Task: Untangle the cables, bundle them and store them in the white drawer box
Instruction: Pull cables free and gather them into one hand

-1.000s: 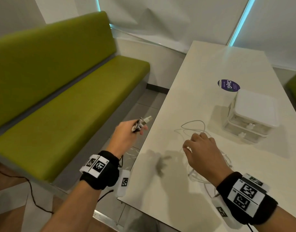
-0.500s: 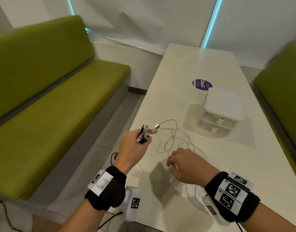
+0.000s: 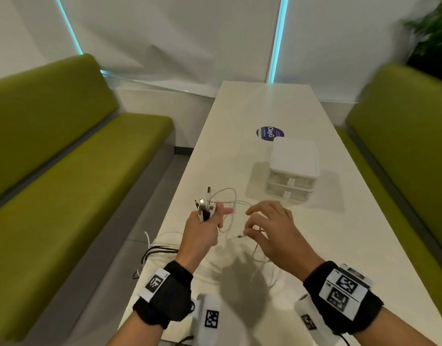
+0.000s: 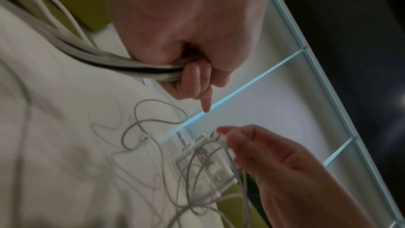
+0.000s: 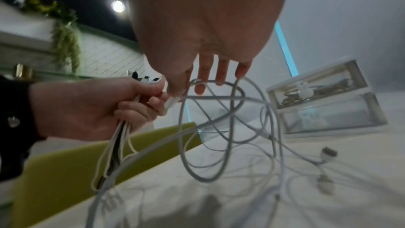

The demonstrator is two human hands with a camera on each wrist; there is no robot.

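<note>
My left hand [image 3: 211, 217] grips a bundle of cable ends [image 3: 205, 204], white and black, plugs pointing up; its index finger sticks out. In the left wrist view the gripped cables [image 4: 151, 71] trail off to the left. My right hand [image 3: 248, 229] is just to its right and pinches one white cable end [image 3: 241, 236] between thumb and forefinger, the other fingers spread. The right wrist view shows that plug [image 5: 173, 103] close to the left hand [image 5: 92, 105]. Loose white cables [image 3: 255, 255] loop over the table below both hands. The white drawer box [image 3: 293, 168] stands beyond them, both drawers closed.
The long white table [image 3: 277, 103] runs away from me, with a round dark sticker [image 3: 270, 133] behind the box. Green benches [image 3: 72, 186] flank it on both sides. Some cables [image 3: 156, 250] hang over the table's left edge. A loose round connector [image 5: 328, 153] lies on the tabletop.
My left hand has carried the cable ends from beyond the table's left edge to over the table. The right hand has lifted off the tangle and now pinches a plug. My head turned right.
</note>
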